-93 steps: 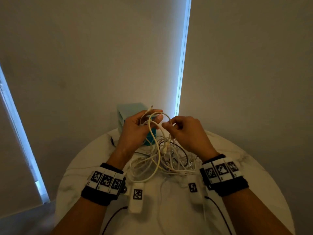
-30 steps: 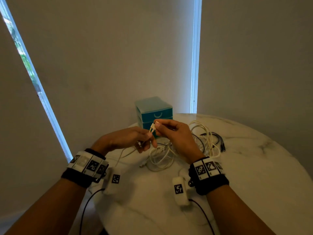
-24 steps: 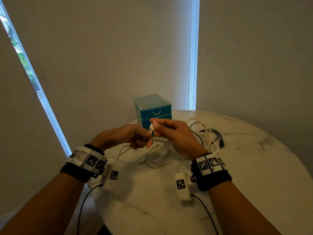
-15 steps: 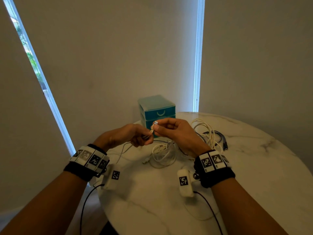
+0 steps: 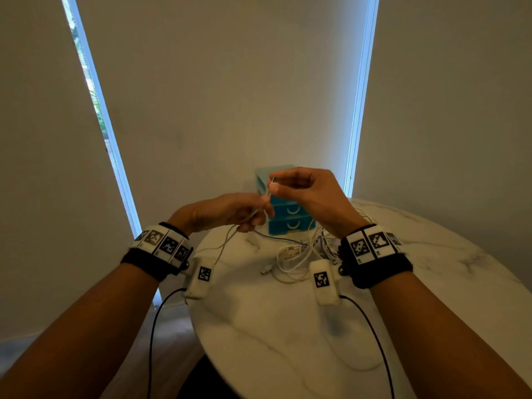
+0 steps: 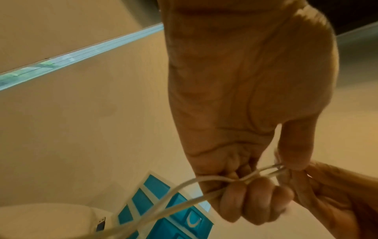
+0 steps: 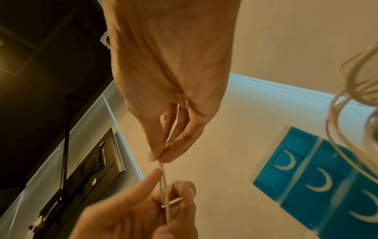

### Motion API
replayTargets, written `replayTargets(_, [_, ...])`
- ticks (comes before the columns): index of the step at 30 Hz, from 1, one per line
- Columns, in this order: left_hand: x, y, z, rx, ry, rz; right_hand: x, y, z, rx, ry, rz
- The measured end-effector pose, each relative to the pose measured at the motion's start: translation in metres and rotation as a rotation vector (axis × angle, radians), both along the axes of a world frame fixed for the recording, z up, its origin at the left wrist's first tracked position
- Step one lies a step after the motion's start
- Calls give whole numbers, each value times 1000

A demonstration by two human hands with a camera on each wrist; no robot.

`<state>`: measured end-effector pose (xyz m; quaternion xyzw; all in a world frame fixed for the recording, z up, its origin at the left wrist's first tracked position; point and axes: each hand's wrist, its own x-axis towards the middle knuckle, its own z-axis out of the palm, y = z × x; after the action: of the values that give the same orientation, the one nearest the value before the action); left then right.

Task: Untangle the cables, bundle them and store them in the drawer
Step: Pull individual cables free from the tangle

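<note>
Both hands are raised in front of the blue drawer unit [image 5: 289, 218], whose drawers are closed. My right hand [image 5: 272, 186] pinches the end of a thin white cable [image 5: 227, 240] between thumb and forefinger [image 7: 158, 155]. Just below it, my left hand [image 5: 258, 216] curls round two strands of the same cable [image 6: 180, 186]. From there the cable hangs down towards the table. A tangled pile of white cables [image 5: 296, 256] lies on the table under my right wrist, partly hidden by it.
The round marble table [image 5: 259, 335] ends close on the left, with floor beyond its edge. The drawer unit [image 7: 319, 186] stands at the table's far edge against the wall. Thin black leads [image 5: 151, 326] hang from both wrist cameras.
One white cable has been drawn out of the tangle. In the last second my right hand rose with the cable end, and my left hand followed just beneath it.
</note>
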<state>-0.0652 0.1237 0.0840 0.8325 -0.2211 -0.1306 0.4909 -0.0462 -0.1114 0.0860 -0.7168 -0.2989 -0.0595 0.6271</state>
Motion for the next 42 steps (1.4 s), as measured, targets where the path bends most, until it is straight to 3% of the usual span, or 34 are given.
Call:
replayTargets(3, [-2, 24, -2, 53, -202, 93, 4, -2, 12, 69, -9, -67])
replayTargets(6, [-6, 62, -9, 118, -295, 119, 8, -5, 17, 84, -42, -113])
replayTargets(9, [-9, 95, -18, 240, -276, 122, 11, -5, 17, 104, -83, -173])
replayTargets(15, [-11, 172, -48, 741, -153, 215, 22, -7, 12, 62, -98, -272])
replayTargets(20, [6, 206, -57, 787, -330, 585, 21, 12, 0, -9, -101, -225])
replayTargets(23, [27, 194, -66, 849, -148, 608, 23, 20, -4, 7, -104, -225])
replayTargets(25, [34, 162, -61, 736, -112, 533, 23, 19, -5, 0, -107, -223])
replayTargets(28, [26, 77, -40, 193, -395, 475, 23, 18, -10, -22, -105, -222])
replayTargets(30, [15, 21, -27, 36, -463, 416, 23, 16, -16, -35, -108, -236])
replayTargets(32, [9, -16, -26, -25, -422, 336, 25, 10, -21, -60, -139, -259])
replayTargets(35, [18, -43, -32, -6, -519, 300, 30, -3, -25, -36, -148, -285])
replayTargets(37, [28, -57, -38, -10, -565, 284, 34, -14, -27, -10, -125, -292])
replayTargets(42, [61, -93, -60, -93, -495, 257, 44, -44, -40, 151, 17, -263])
